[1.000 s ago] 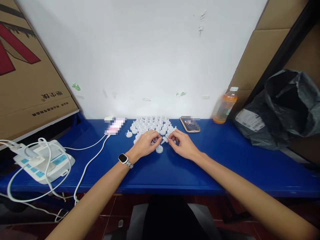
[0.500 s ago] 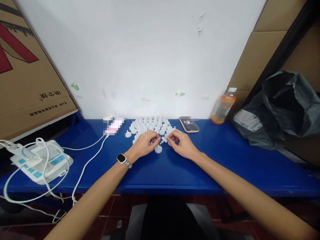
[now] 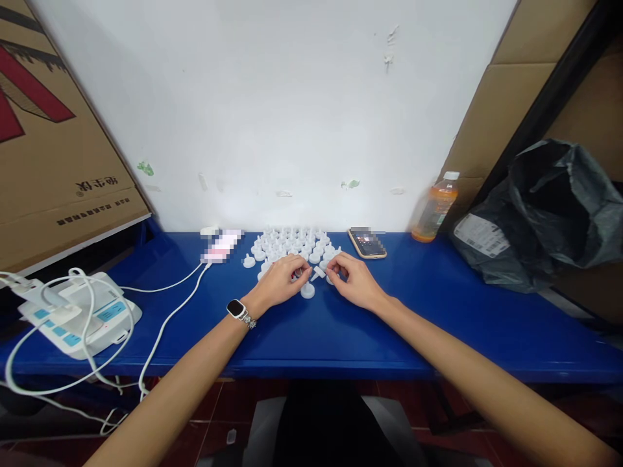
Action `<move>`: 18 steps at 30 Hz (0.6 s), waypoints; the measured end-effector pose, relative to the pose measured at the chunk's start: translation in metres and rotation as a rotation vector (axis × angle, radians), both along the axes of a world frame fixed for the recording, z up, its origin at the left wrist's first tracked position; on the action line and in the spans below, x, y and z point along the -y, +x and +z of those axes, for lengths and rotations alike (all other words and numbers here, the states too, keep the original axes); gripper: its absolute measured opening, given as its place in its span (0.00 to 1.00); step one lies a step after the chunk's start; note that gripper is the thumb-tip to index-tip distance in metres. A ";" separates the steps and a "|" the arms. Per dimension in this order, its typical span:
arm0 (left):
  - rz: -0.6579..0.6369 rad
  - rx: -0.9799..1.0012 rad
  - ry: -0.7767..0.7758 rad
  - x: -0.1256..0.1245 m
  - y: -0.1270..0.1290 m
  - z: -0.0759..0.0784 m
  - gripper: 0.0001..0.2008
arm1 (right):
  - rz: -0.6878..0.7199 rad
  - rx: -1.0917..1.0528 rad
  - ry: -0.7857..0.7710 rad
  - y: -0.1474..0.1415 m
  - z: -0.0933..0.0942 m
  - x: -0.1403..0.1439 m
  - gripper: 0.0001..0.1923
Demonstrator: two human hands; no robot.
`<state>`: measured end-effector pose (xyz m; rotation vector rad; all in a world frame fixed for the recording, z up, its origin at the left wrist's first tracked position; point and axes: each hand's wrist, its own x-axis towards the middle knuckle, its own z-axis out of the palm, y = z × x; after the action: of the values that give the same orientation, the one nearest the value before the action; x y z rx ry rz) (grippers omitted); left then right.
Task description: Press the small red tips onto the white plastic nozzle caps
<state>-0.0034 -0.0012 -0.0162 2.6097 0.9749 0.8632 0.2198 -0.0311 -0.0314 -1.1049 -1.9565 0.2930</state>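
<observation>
Many caps [image 3: 291, 246] sit close, maybe for easy reach; left hand [image 3: 283, 280] and right hand [image 3: 354, 280] apart, can't tell if holding

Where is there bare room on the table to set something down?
The widest bare patch of table lies right of the right hand, bordered by phone, bottle and bag. Another lies between the forearms, toward the front edge. White pieces crowd the back middle; a power strip and cables, the left end.

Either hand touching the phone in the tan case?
No, the left hand and right hand are both at the white plastic pieces, and the phone lies apart, beyond the right hand.
</observation>
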 end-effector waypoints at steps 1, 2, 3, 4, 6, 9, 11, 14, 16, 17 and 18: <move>0.000 0.002 -0.002 0.000 0.000 0.000 0.14 | 0.000 0.000 0.001 0.000 0.000 0.000 0.05; 0.000 0.005 -0.003 0.000 0.000 0.000 0.14 | 0.000 -0.001 0.003 0.000 0.000 0.000 0.05; 0.001 0.007 -0.006 0.000 0.000 0.000 0.14 | 0.001 -0.001 0.005 0.000 0.000 0.000 0.05; 0.001 0.008 -0.008 0.000 0.000 0.001 0.13 | 0.003 -0.001 0.005 0.000 0.001 0.000 0.05; 0.004 0.010 -0.016 0.001 0.000 0.001 0.13 | 0.008 -0.002 0.003 0.000 0.001 0.001 0.05; 0.010 0.007 -0.029 0.002 -0.001 0.002 0.14 | 0.007 -0.006 -0.007 0.000 0.002 0.001 0.05; 0.010 0.003 -0.032 0.002 -0.001 0.001 0.14 | 0.005 -0.010 -0.009 0.001 0.001 0.001 0.05; 0.011 0.002 -0.034 -0.001 0.001 -0.001 0.14 | 0.006 -0.015 -0.005 -0.001 -0.002 -0.002 0.05; 0.012 0.007 -0.026 0.001 0.002 0.003 0.13 | 0.002 -0.023 -0.006 -0.002 -0.001 -0.002 0.05; 0.015 0.024 -0.013 0.004 0.002 0.006 0.13 | -0.004 -0.030 -0.010 -0.002 0.002 0.000 0.05; 0.019 0.055 0.008 0.008 0.000 0.012 0.12 | -0.012 -0.041 -0.012 -0.001 0.007 0.003 0.05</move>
<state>-0.0039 -0.0096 -0.0045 2.5725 0.9853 0.9405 0.2192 -0.0343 -0.0248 -1.1097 -1.9137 0.3182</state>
